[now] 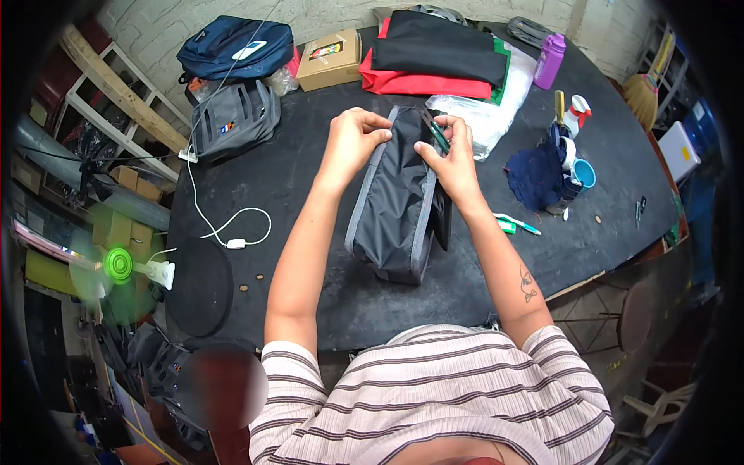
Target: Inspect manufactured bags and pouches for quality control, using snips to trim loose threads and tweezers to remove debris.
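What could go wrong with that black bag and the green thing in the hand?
The green tool in the right hand looks like small snips; if so, it might nick the black bag right beside it. The left hand is close by too, so a slip might poke its fingers. And the white cord lies loosely looped left of the left arm, which might snag it.

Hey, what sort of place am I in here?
Probably a small sewing workshop: folded black and red fabric lies on a table, and the right hand holds green-handled snips at a grey-edged black pouch.
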A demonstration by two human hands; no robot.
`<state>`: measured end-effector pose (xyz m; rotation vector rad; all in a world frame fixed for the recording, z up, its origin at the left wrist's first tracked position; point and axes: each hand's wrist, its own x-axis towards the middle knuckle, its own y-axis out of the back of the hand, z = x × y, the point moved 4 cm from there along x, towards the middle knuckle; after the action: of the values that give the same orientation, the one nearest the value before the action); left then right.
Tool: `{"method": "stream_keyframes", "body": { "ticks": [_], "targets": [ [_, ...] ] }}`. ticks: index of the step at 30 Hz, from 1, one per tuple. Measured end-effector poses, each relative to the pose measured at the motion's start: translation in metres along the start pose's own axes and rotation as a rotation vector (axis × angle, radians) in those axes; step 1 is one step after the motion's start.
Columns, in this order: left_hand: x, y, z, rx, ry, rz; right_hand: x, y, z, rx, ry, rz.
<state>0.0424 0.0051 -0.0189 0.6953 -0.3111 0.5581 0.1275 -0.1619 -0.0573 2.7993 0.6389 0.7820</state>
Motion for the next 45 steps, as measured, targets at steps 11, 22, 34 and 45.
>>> {"method": "stream_keyframes", "body": {
  "ticks": [11, 22, 34, 45],
  "targets": [
    [-0.010, -0.015, -0.026, -0.702, 0.454, 0.069, 0.010, 0.013, -0.021, -0.346, 0.201, 0.033],
    [-0.028, -0.019, -0.046, -1.080, 0.609, -0.025, 0.022, -0.003, -0.031, -0.362, 0.168, -0.102],
    [0.006, -0.008, -0.030, -0.609, 0.382, 0.055, 0.010, -0.002, -0.009, -0.205, 0.108, 0.134],
    [0.016, -0.038, -0.008, 0.229, -0.061, 0.274, 0.023, 0.009, -0.015, -0.327, 0.107, 0.018]
  ]
}}
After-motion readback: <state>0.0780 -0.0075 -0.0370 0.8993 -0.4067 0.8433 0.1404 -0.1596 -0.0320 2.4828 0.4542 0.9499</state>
